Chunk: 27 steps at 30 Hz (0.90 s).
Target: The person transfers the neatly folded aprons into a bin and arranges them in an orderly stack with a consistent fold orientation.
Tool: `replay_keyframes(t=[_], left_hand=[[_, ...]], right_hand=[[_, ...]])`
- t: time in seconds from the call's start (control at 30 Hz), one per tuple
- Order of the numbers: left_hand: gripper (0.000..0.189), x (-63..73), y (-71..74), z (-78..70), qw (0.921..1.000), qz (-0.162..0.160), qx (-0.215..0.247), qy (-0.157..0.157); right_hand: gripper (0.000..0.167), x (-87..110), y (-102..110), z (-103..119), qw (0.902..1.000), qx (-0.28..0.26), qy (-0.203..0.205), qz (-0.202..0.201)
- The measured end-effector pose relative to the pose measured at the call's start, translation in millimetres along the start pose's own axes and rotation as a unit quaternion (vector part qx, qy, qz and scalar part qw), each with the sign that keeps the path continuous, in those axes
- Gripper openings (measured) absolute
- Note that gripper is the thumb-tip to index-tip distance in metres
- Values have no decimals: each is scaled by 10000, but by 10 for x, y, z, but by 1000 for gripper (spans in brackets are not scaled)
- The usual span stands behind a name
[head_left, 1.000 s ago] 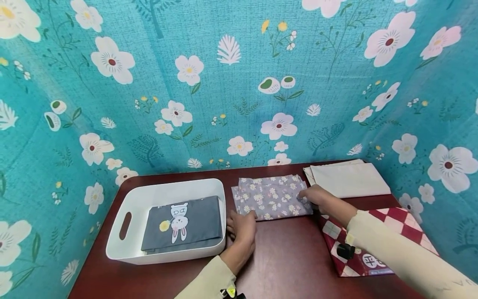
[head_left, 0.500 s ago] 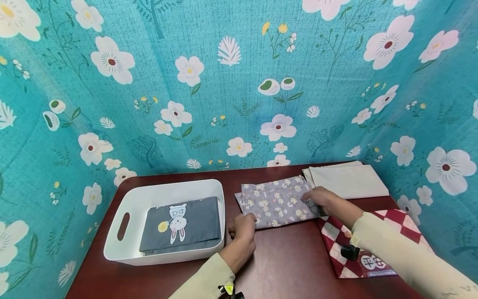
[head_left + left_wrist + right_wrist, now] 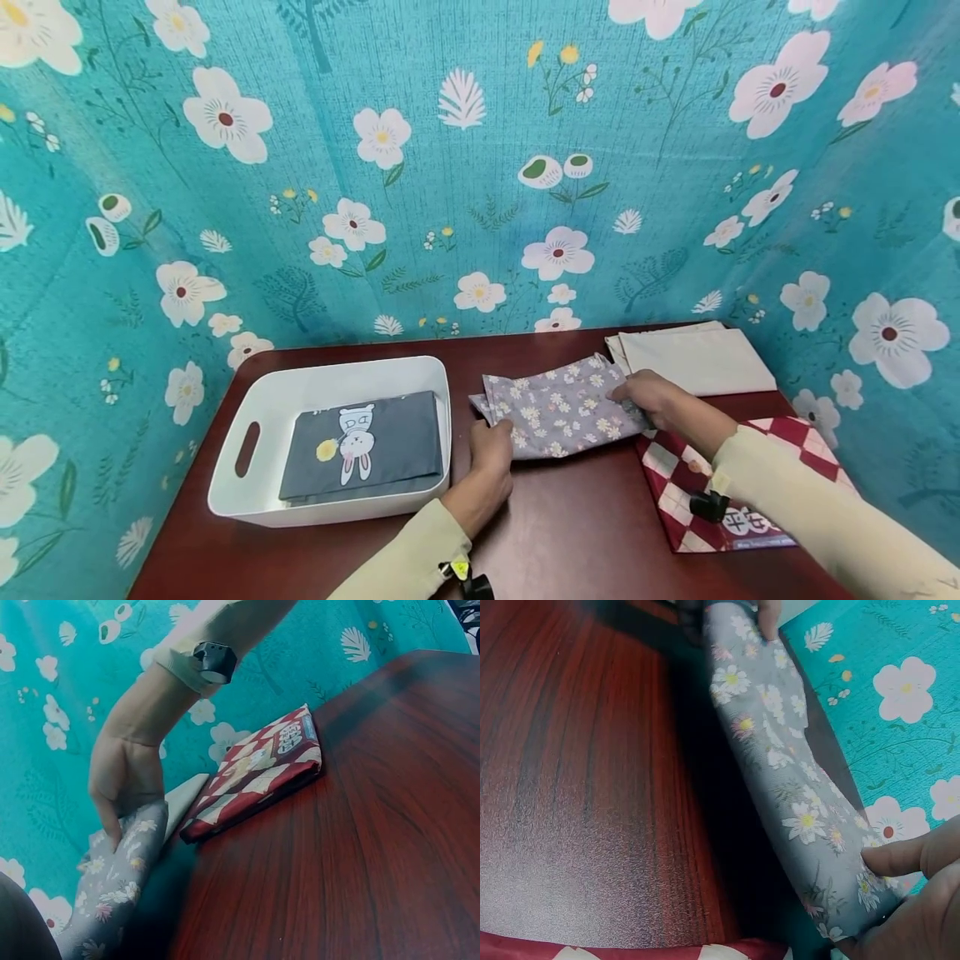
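Observation:
A folded grey-lilac cloth with white daisies (image 3: 558, 408) is held up a little off the table between both hands. My left hand (image 3: 491, 458) pinches its near left corner, next to the white bin. The right hand (image 3: 652, 396) grips the right end, thumb on top and fingers underneath; the right wrist view shows this thumb (image 3: 900, 859) pressing on the daisy cloth (image 3: 802, 810). In the left wrist view the right hand (image 3: 127, 776) holds the cloth's far end (image 3: 116, 870), with a dark gap under it.
At the left stands a white bin (image 3: 247, 392) holding a folded dark grey rabbit-print cloth (image 3: 401, 450). Folded cream cloth (image 3: 697, 358) lies at the back right. A red-and-white checked package (image 3: 675, 500) sits under the right forearm. A floral teal curtain (image 3: 450, 192) surrounds the table (image 3: 570, 533).
The daisy cloth has been lifted off the table and shifted slightly right and nearer. Both hands have moved with it, and the left hand now pinches its corner.

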<state>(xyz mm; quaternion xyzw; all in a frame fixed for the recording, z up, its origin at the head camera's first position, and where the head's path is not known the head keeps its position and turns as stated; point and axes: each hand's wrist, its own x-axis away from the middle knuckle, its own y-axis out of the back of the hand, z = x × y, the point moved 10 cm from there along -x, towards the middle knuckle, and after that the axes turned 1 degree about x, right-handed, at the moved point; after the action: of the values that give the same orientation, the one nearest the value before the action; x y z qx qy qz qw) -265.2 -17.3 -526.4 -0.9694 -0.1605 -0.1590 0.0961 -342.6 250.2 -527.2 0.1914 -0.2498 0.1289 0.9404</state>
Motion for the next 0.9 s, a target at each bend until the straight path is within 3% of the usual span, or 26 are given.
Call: replay_keyframes(t=[0.17, 0.4, 0.6, 0.9], left_hand=[[52, 32, -23, -5, 9993, 350, -80, 53], [55, 162, -63, -153, 9973, 704, -187, -21], [52, 275, -173, -198, 9939, 1070, -262, 49], [45, 385, -175, -247, 9917, 1216, -376, 171]], right_hand=[[46, 51, -45, 42, 9984, -374, 166, 393], [56, 229, -25, 65, 9921, -716, 150, 1019], [56, 351, 114, 18, 9929, -624, 78, 1014], [64, 543, 204, -6, 9925, -563, -111, 1082]])
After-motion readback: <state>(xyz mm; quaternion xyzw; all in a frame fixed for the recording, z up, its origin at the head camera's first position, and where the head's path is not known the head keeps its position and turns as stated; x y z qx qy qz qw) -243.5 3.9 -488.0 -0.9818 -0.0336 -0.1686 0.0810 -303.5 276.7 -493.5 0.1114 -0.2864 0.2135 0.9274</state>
